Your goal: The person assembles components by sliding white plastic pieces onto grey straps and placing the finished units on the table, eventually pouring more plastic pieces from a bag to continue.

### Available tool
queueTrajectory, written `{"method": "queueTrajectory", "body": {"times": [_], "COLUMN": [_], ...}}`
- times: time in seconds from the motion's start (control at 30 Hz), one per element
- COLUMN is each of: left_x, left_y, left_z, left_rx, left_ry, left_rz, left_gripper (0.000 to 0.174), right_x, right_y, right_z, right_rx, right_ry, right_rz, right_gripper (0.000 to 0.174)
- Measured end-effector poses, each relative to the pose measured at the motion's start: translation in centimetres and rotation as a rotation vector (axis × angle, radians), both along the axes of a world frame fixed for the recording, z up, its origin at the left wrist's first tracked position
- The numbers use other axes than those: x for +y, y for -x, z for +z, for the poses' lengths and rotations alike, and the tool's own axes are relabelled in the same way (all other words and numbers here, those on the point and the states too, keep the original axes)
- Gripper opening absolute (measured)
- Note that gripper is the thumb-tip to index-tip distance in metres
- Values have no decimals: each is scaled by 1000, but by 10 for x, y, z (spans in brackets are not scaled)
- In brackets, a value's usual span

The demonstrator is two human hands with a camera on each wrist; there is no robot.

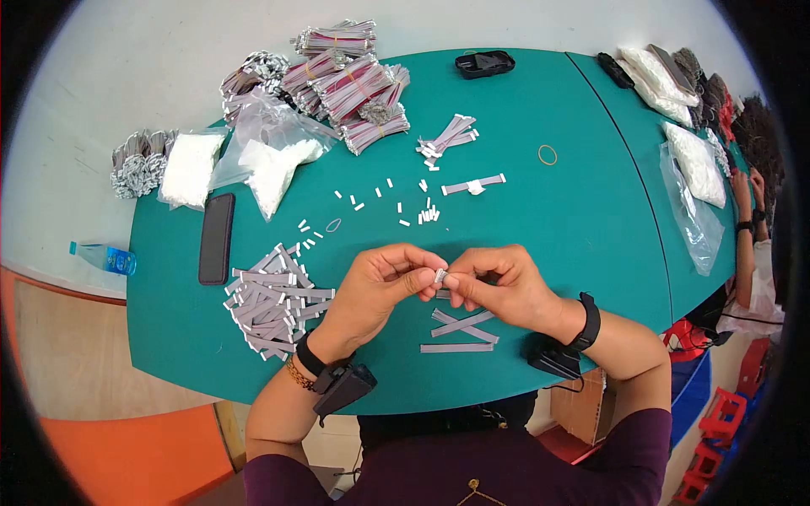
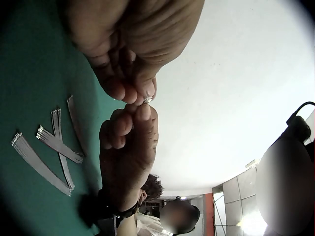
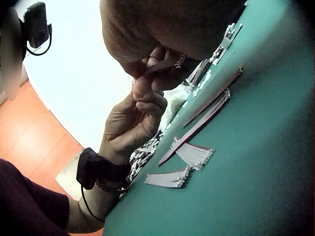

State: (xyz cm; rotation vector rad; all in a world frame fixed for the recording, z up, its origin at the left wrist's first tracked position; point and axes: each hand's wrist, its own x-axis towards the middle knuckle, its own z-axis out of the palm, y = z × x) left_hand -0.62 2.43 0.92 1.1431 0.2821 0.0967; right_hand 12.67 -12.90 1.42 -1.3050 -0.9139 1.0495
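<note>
My left hand [image 1: 384,282] and right hand [image 1: 506,287] meet fingertip to fingertip above the front of the green table. Between them is a small white connector [image 1: 440,276], pinched by the left thumb and fingers. A short grey ribbon cable [image 3: 165,65] is held in the right hand, its bare-wire end sticking out from the palm side in the right wrist view. The fingertips hide most of the joint between cable and connector. Under the hands lie several loose ribbon cables [image 1: 456,347], two of them crossed.
Left of the hands is a pile of cables with white ends [image 1: 274,304]. Loose white connectors [image 1: 429,215] lie scattered beyond the hands. Farther back are bundled cables [image 1: 350,88], bags of white parts [image 1: 192,169] and a black case [image 1: 217,239]. Another person's arms [image 1: 744,211] show at right.
</note>
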Motion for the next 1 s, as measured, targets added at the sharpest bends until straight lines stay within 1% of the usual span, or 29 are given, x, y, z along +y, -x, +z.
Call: {"method": "queueTrajectory", "body": {"times": [0.23,0.43,0.63,0.83,0.93,1.0], "left_x": [-1,0,1,1,0,1], "left_y": [0,0,0,1,1,1], "left_z": [1,1,0,2,2,2], "left_rx": [-6,-2,1,4,3,1], "left_ry": [-39,-54,-59,-90,-92,-93], "left_rz": [-6,-8,-14,-11,-11,-13], "left_gripper": [16,16,17,17,17,17], "right_x": [0,-1,-1,0,0,0], "right_y": [0,0,0,-1,0,0], "right_z": [1,-4,-3,-2,-4,-4], "right_rx": [28,-63,-89,-38,-122,-134], "right_ry": [48,-23,-30,18,-65,-55], "right_rz": [3,-5,-14,0,-19,-21], "right_gripper": [15,15,15,14,14,14]}}
